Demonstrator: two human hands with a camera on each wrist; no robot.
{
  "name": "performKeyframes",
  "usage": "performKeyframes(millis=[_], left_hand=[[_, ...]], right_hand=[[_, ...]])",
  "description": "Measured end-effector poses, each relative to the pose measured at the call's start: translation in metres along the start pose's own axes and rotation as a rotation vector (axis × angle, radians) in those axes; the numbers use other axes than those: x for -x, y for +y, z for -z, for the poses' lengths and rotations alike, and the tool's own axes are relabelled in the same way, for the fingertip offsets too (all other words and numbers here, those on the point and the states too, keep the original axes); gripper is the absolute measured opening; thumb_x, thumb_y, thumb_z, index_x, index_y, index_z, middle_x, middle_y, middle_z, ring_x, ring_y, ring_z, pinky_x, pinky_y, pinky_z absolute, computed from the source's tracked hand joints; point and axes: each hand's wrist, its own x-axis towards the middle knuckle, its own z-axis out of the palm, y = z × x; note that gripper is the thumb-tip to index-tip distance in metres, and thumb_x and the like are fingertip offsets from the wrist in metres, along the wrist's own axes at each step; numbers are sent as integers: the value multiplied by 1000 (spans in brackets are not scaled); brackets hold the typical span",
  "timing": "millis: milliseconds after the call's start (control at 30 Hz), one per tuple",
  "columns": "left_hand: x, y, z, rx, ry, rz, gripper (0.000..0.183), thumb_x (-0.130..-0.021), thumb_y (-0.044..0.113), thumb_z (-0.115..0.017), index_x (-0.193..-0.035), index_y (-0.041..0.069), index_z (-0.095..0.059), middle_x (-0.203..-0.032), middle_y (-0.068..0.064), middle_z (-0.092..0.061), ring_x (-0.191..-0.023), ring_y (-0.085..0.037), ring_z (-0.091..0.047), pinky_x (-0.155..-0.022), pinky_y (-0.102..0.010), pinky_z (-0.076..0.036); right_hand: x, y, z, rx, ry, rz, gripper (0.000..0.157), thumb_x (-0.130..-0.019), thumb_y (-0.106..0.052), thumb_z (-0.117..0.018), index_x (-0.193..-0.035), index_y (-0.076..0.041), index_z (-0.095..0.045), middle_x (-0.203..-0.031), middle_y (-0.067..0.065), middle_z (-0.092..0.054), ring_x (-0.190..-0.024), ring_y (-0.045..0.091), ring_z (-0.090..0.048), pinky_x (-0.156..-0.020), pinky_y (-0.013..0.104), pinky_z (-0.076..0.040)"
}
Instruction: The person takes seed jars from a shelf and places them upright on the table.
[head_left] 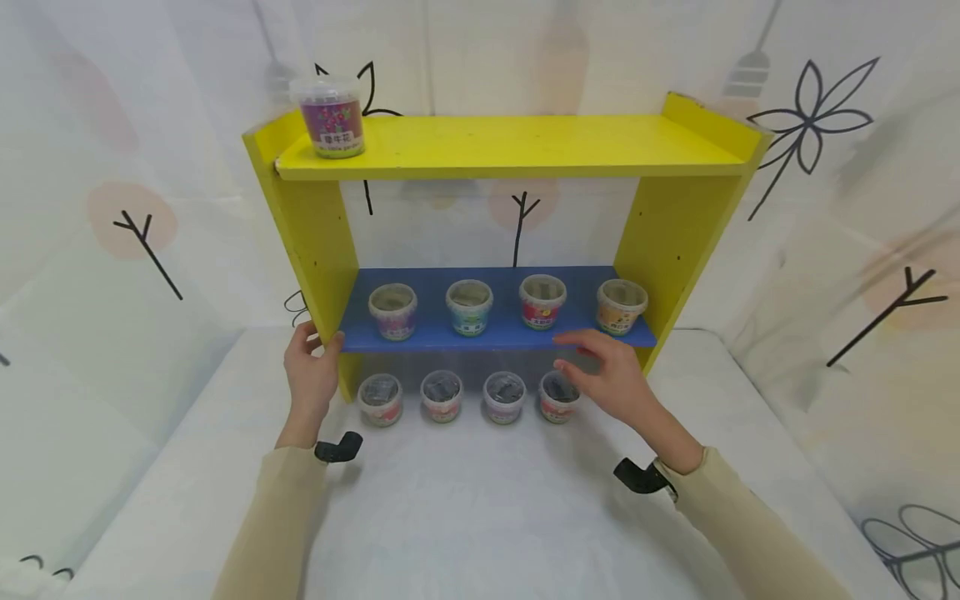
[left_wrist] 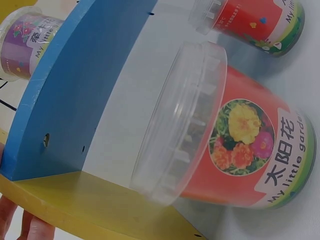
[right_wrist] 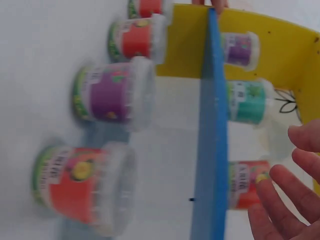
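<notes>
My left hand [head_left: 311, 379] grips the left side panel of a yellow shelf unit [head_left: 510, 146], thumb at the front edge and fingers round the outside. In the left wrist view a red flower-label tub [left_wrist: 240, 145] stands close by. Held in the air before the blue middle board [head_left: 506, 335], my right hand [head_left: 613, 379] has its fingers spread and nothing in them. On that board sit a purple tub [head_left: 393, 323], a teal tub [head_left: 469, 320], a red tub [head_left: 542, 314] and an orange tub [head_left: 618, 320].
Below the blue board several more tubs line up on the white tabletop [head_left: 465, 517], among them a purple one [head_left: 504, 408] and a red one [head_left: 557, 410]. A lidded purple tub [head_left: 334, 129] stands on the top board's left end. Patterned cloth [head_left: 480, 58] hangs behind.
</notes>
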Motion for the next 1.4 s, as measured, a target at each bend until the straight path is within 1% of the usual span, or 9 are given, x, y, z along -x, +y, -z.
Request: performKeyframes(millis=[167,367,467,600,700,867,1033,1267,1400], left_hand=[[-2,0,-1,-6,-5,-7,37,-98,23,-62,-133,10,-55,-132,-10,-53,-122,-29,-52,-100,-48,-48],[-3,1,-1,-5,-5,-23,37,-98,23,-62,-132,9,-55,-131,-9,-53,-121,-29,-52,-100,-48,-48],[-3,1,-1,-1,-1,-23,37,-98,23,-62,-132,10,-56,-131,-9,-54,-121,-28,-52,-100,-48,-48],[-4,0,-2,0,-1,-16,36,-98,24,-63,-131,10,-56,-131,-8,-54,-120,-28,-52,-100,-47,-48],[-3,-1,-3,-4,-3,-6,36,-99,24,-62,-131,10,-56,-131,-8,-54,-120,-27,-52,-99,-47,-48],[-2,-3,-4,-12,-7,15,37,-99,25,-62,-132,11,-55,-132,-8,-53,-121,-27,-51,-100,-47,-47],[0,-4,-3,-13,-9,19,39,-99,26,-61,-133,10,-55,-133,-9,-53,-122,-28,-51,-101,-48,-47],[0,-3,-1,6,0,3,37,-98,24,-62,-132,10,-56,-131,-8,-54,-120,-27,-52,-100,-48,-47],[0,-1,0,11,5,-8,37,-98,22,-62,-132,9,-56,-131,-9,-54,-120,-28,-53,-99,-49,-48]], right_hand=[[-19,-12,8,-34,37,35,33,-84,-5,-79,-115,-3,-71,-116,6,-70,-108,25,-64,-87,46,-56],[-42,-29,15,-70,44,60,32,-86,-6,-77,-117,-3,-70,-117,6,-69,-109,28,-64,-91,47,-54],[-53,-38,18,-95,62,99,32,-86,-4,-76,-117,-4,-70,-118,6,-69,-107,30,-64,-91,45,-54],[-67,-49,21,-82,96,170,33,-85,-4,-77,-117,-7,-71,-119,4,-70,-101,23,-65,-89,36,-55],[-75,-57,22,-92,105,202,34,-83,-3,-78,-117,-8,-71,-119,4,-70,-103,18,-64,-89,31,-54],[-88,-69,19,-160,89,209,34,-86,-1,-75,-119,-6,-70,-122,5,-68,-113,19,-62,-94,37,-54],[-105,-83,18,-206,87,215,33,-88,-2,-74,-121,-5,-69,-124,5,-67,-117,18,-60,-96,36,-52],[-133,-103,21,-226,115,294,30,-88,-3,-74,-118,-1,-69,-122,5,-68,-114,16,-61,-94,35,-54],[-147,-114,23,-253,107,296,32,-88,-4,-74,-120,-1,-68,-122,6,-68,-113,14,-61,-94,34,-54]])
